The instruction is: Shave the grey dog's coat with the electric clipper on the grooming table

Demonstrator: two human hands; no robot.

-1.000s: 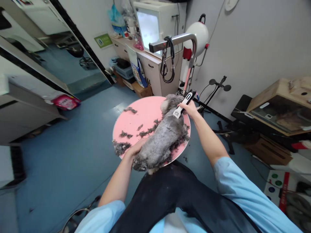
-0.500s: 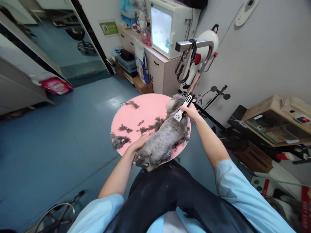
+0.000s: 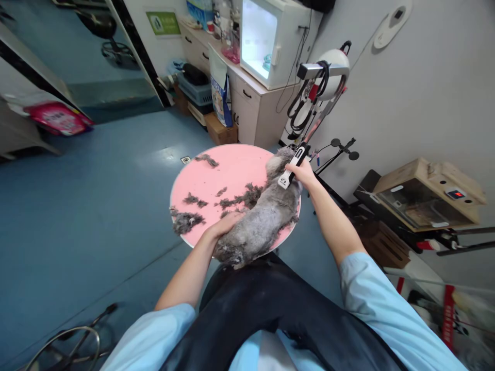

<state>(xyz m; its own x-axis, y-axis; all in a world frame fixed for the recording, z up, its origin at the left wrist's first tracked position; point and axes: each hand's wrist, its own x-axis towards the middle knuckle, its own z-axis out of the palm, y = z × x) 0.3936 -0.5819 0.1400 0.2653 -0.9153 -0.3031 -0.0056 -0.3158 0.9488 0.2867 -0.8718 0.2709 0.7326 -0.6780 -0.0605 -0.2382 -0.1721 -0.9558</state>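
Table (image 3: 240,159): holding everything in place as the landmark.
Animal (image 3: 266,221): stretching across the table's right half, its far end now sitting nearer the rim and the blade, seemingly narrowing the trimming reach.
Left hand (image 3: 226,226): resting against the animal at the table's near side; finger spread is staying unclear.
Right hand (image 3: 303,172): wrapping its fingers around the clippers (image 3: 294,166) above the table's right rim.
Hair clump (image 3: 187,222): lying at the table's left edge.

A round pink table (image 3: 240,167) is occupied along its right side by a gray dog (image 3: 261,224), while loose clumps of fur (image 3: 187,222) are strewn from the left edge to the animal's flank.
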